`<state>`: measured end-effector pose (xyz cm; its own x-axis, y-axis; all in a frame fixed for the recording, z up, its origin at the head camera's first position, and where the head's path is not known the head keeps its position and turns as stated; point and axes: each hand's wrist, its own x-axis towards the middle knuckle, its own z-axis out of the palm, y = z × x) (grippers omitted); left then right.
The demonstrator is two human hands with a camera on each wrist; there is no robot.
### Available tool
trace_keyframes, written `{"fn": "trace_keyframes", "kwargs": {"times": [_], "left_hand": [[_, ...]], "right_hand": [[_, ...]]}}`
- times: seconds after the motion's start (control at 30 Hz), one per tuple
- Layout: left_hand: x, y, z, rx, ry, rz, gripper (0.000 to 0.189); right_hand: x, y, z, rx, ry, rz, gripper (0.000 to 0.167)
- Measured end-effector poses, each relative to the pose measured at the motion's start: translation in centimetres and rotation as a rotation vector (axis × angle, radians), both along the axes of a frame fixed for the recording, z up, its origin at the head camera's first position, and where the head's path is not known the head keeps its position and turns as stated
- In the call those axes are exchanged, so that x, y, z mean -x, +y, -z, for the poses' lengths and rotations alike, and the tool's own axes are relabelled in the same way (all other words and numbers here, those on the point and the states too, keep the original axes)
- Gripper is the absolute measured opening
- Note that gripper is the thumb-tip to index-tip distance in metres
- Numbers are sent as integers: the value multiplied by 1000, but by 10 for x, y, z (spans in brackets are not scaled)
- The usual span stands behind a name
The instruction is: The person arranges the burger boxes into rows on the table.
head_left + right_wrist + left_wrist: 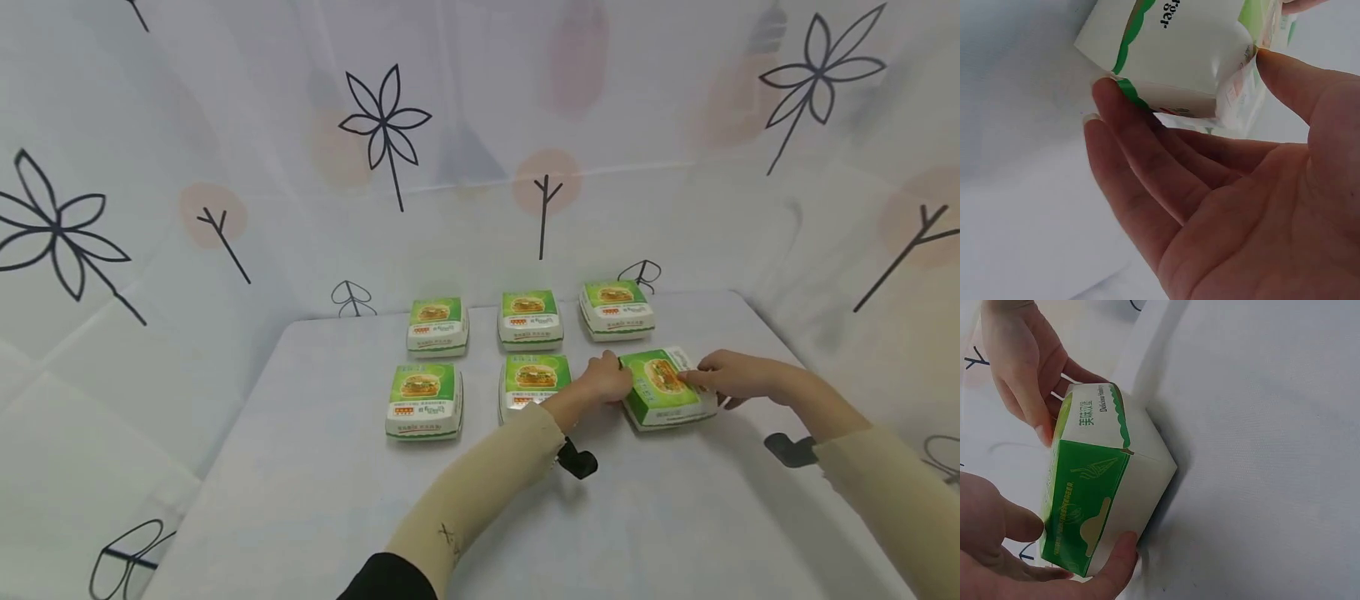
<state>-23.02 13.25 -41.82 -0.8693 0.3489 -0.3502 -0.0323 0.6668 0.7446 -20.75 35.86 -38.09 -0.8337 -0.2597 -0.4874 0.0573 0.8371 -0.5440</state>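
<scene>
A green and white burger box with a burger picture on its lid sits turned at an angle between both hands at the right front. My left hand grips its left side; in the left wrist view the thumb and fingers span the green end and white base. From the other side my right hand pinches the box, thumb on the lid's edge and fingertips low along the white side. Near that thumb the lid's card looks bent. The box's underside is hidden.
Several matching boxes stand in two rows: a back left box, a back middle box, a back right box, a front left box and a front middle box, partly behind my left arm. A patterned cloth hangs behind the white table.
</scene>
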Motion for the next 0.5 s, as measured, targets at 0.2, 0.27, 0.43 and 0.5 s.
{"fn": "trace_keyframes", "kwargs": {"times": [0.2,0.27,0.43,0.5], "left_hand": [[-8,-7,2,11,-50,29,60],[-13,-10,1,2,-67,40,62],[-20,-14,1,-23,-81,73,64],[-21,-14,2,-56,-91,85,61]], "right_hand": [[2,2,-3,-40,13,-7,77],[4,2,-3,-35,30,-14,83],[12,0,-2,18,54,-32,80],[14,-1,0,35,37,-27,78]]}}
